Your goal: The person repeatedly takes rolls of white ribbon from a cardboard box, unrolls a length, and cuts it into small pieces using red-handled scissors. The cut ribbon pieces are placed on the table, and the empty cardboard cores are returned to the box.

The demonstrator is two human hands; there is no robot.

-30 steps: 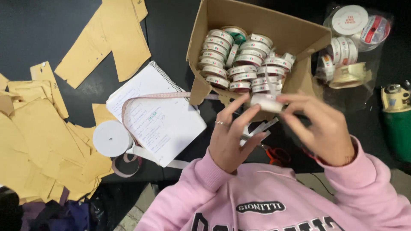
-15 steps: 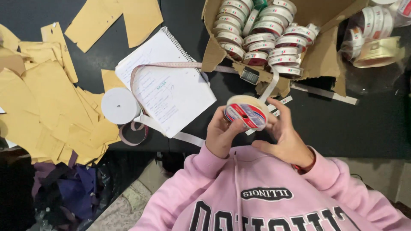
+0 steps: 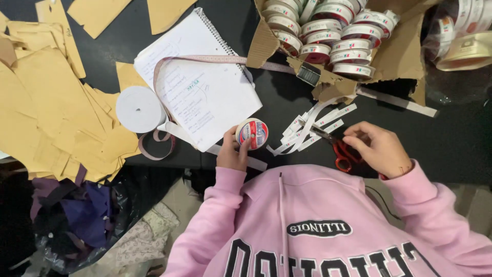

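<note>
Head view: a round spool of white ribbon with a red-and-blue label (image 3: pixel 251 134) is gripped upright on its edge in the closed left hand (image 3: pixel 233 150), label face turned to the camera, above the black tabletop (image 3: pixel 451 138), while red-handled scissors (image 3: pixel 342 151), blades directed up-left toward cut white ribbon strips (image 3: pixel 312 124), are grasped by the right hand (image 3: pixel 376 150).

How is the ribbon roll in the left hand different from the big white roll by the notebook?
The ribbon roll is small, with a red and blue label, held up by the left hand. The white roll is larger, plain, and lies flat on the table with its end trailing loose. Both are round spools.
</note>
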